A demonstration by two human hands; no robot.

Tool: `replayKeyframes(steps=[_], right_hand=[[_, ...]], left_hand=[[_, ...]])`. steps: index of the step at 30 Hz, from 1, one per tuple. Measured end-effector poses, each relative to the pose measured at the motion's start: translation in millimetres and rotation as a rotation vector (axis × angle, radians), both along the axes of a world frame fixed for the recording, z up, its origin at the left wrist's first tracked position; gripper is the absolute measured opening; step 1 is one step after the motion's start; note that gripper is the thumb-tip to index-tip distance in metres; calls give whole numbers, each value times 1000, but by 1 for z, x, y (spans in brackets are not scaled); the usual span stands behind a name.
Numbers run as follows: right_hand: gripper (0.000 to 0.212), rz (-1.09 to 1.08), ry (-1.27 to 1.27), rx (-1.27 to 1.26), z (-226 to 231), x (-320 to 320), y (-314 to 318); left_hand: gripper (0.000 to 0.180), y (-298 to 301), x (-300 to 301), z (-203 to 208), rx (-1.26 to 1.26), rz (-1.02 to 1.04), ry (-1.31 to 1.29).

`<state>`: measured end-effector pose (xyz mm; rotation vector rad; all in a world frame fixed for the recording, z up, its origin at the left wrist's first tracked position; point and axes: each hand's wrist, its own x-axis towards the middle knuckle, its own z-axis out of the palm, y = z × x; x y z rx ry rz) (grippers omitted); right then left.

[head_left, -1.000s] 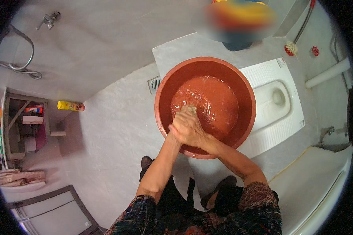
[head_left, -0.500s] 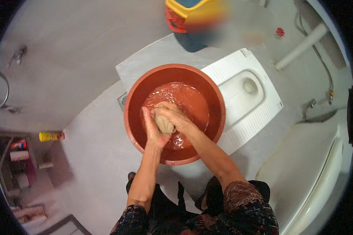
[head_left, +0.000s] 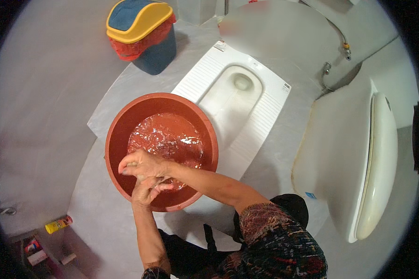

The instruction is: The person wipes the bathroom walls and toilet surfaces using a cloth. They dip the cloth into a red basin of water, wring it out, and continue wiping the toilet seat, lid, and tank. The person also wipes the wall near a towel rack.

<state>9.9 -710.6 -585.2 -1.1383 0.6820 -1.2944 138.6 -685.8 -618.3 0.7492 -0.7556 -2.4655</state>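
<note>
A large reddish-brown plastic tub stands on the floor with rippling water in it. Over its near left side my two hands are clenched one above the other. My right hand, the upper one, has its fingers curled round a wet beige cloth, its forearm crossing the tub's near rim. Just below, my left hand is closed on the same cloth, wrist by the rim. Fingers and palms hide nearly all of the cloth.
A white squat toilet lies right of the tub. Behind it stands a blue bin with a yellow lid. At right is a white washing-machine-like body with a rounded edge. A yellow can stands at lower left.
Both hands have risen from the water toward the tub's near left side with the cloth, now mostly hidden in their grip. The view has shifted, bringing the whole bin into sight.
</note>
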Motion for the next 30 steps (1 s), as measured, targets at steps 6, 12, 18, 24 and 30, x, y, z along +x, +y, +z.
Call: replayKeyframes(steps=[6,12,18,24,30], right_hand=[[27,85,297,-62,-5,-1,-4],[31,-25,577,-88,-11,-3,-4],[36,-145,500,-21,-38,1,-8],[35,-184,486,161,-47,2,-13],[34,-312,560,263,-48,9,-14]], left_hand=[[39,-4,-2,9,-109,-96,-118],[19,-6,-3,-5,-40,-49,-464],[15,5,-22,-8,-154,127,-545],[28,6,-36,-5,-507,134,-962],[27,4,-32,-46,-783,287,-1029]])
